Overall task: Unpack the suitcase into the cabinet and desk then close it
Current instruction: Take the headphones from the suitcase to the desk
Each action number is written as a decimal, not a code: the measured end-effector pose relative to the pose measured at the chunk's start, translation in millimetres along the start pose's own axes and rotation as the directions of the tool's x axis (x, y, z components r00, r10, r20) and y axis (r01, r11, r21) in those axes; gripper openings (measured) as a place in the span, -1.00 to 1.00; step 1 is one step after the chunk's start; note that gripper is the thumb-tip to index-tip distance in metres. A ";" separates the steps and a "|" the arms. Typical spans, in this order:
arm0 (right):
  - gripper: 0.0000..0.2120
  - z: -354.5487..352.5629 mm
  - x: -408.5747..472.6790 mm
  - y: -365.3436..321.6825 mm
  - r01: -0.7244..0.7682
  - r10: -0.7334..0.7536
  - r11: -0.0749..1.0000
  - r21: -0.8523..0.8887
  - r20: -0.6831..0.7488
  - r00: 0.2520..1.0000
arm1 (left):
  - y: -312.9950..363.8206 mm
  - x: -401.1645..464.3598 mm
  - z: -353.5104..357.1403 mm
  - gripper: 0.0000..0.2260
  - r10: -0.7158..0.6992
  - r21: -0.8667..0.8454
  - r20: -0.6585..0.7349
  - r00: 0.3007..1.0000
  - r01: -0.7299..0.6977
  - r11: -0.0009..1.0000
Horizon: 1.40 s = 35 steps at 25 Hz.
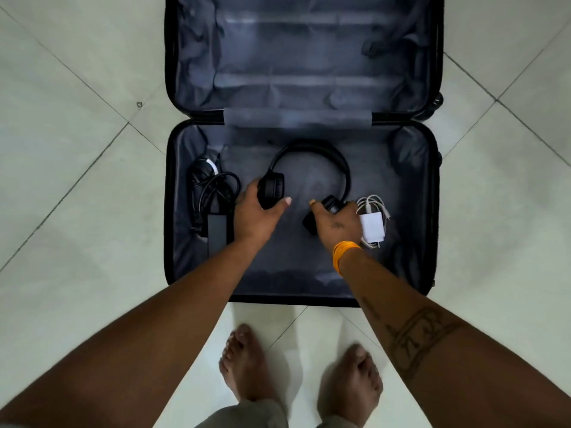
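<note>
Feet: two bare feet (pixel 296 372) stand on the tiled floor (pixel 77 211), just short of the suitcase's near edge.
Headphones: black over-ear headphones (pixel 309 171) lie in the middle of the near half of the suitcase, band arching away from the person, one earcup under each hand.
Left hand: the left hand (pixel 256 211) wraps the left earcup, thumb across its near side; it looks like a closed grasp.
Right hand: the right hand (pixel 336 220), an orange band (pixel 344 253) at its wrist, is closed around the right earcup.
Suitcase: the black suitcase (pixel 173 211) lies fully open on the floor; the far half holds nothing I can see but grey lining and straps.
Other contents: a black power adapter with coiled cable (pixel 213 205) sits just left of the left hand; a white charger with bundled cable (pixel 372 220) lies beside the right hand, perhaps touching it.
Step in hand: lifting the headphones out, probably for the desk; neither desk nor cabinet is in view.
Doing it well: raise both cups together and level so the band does not twist, keep the right fingers clear of the white cable so it does not snag and come along, and hold the cups, not the band.
Progress: three items remain inside, so unpacking is unfinished and closing is still ahead.
</note>
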State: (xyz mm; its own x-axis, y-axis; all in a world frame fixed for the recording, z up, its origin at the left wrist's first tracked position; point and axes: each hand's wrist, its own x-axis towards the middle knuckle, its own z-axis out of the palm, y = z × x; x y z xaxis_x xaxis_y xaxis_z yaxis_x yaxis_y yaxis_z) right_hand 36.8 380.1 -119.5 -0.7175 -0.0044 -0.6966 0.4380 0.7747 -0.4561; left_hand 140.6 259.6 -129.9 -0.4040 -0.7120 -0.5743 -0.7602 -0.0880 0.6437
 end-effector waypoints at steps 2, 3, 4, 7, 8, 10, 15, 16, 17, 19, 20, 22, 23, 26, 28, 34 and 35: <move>-0.38 1.8 -3.3 1.1 0.008 -0.008 1.000 0.014 -0.028 1.000 | 2.5 2.8 -2.5 -0.43 -0.043 -0.029 0.011 0.999 0.043 0.999; -0.41 -1.2 -7.6 0.1 0.013 -0.012 1.000 0.027 -0.036 0.999 | 4.0 2.0 -7.9 -0.44 -0.067 -0.039 0.023 0.997 0.068 0.997; -0.45 -5.8 -13.1 -1.1 0.013 -0.012 0.999 0.045 -0.032 0.999 | 5.5 -0.4 -14.7 -0.45 -0.081 -0.047 0.033 0.996 0.082 0.995; -0.50 -32.5 -39.5 -6.6 0.040 -0.042 0.993 0.107 0.012 0.999 | 19.6 -24.8 -41.7 -0.48 -0.098 -0.124 0.082 0.992 0.108 0.986; -0.50 -44.7 -52.6 -10.4 0.056 -0.059 0.990 0.132 0.020 0.998 | 28.8 -39.0 -52.9 -0.46 -0.098 -0.170 0.098 0.990 0.114 0.979; -0.53 -70.9 -85.5 -26.1 0.107 -0.113 0.981 0.161 0.029 0.993 | 50.4 -72.2 -79.4 -0.45 -0.094 -0.286 0.117 0.989 0.125 0.950; -0.62 -147.4 -199.0 -83.4 0.183 -0.233 0.947 0.263 0.173 0.957 | 114.5 -179.2 -158.6 -0.57 -0.113 -0.592 0.139 0.984 0.174 0.787; -0.64 -162.2 -225.6 -94.6 0.179 -0.249 0.937 0.299 0.216 0.944 | 127.9 -203.7 -177.5 -0.59 -0.113 -0.613 0.126 0.985 0.167 0.772; -0.66 -176.6 -253.8 -105.3 0.168 -0.265 0.925 0.341 0.261 0.928 | 141.1 -229.0 -196.9 -0.60 -0.118 -0.627 0.111 0.987 0.162 0.762; -0.69 -204.7 -303.5 -126.2 0.134 -0.293 0.892 0.431 0.329 0.898 | 167.6 -272.9 -234.8 -0.61 -0.131 -0.656 0.067 0.989 0.143 0.741; -0.69 -220.0 -327.2 -138.1 0.124 -0.307 0.877 0.464 0.344 0.887 | 181.0 -292.3 -253.4 -0.61 -0.131 -0.669 0.048 0.990 0.129 0.732; -0.64 -250.4 -376.7 -165.3 0.140 -0.354 0.860 0.491 0.376 0.856 | 211.0 -332.8 -291.3 -0.60 -0.122 -0.696 0.016 0.992 0.098 0.712; -0.63 -265.2 -404.9 -179.7 0.161 -0.387 0.854 0.494 0.397 0.832 | 226.4 -357.6 -313.8 -0.60 -0.117 -0.709 -0.003 0.993 0.080 0.701; -0.58 -303.8 -487.8 -212.6 0.258 -0.493 0.831 0.493 0.438 0.752 | 262.1 -433.5 -376.8 -0.59 -0.113 -0.747 -0.077 0.991 0.018 0.664; -0.53 -321.6 -536.8 -229.9 0.309 -0.546 0.819 0.484 0.488 0.681 | 276.6 -482.8 -417.0 -0.68 -0.123 -0.770 -0.154 0.980 -0.041 0.636; -0.52 -321.9 -664.1 -267.1 0.403 -0.579 0.813 0.421 0.657 0.483 | 269.0 -625.2 -516.2 -0.67 -0.183 -0.822 -0.342 0.922 -0.199 0.534; -0.54 -315.3 -687.3 -271.7 0.402 -0.571 0.816 0.415 0.689 0.447 | 260.6 -649.0 -529.2 -0.66 -0.213 -0.831 -0.385 0.898 -0.236 0.504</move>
State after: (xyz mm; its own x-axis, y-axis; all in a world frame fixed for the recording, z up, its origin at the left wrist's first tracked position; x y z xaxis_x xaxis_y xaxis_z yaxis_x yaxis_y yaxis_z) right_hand 240.1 372.0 657.8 -0.1978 -0.8795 -0.4328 0.2936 0.3681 -0.8822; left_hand 474.0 330.1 678.2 -0.0057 -0.8888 -0.4583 0.1351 -0.4547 0.8803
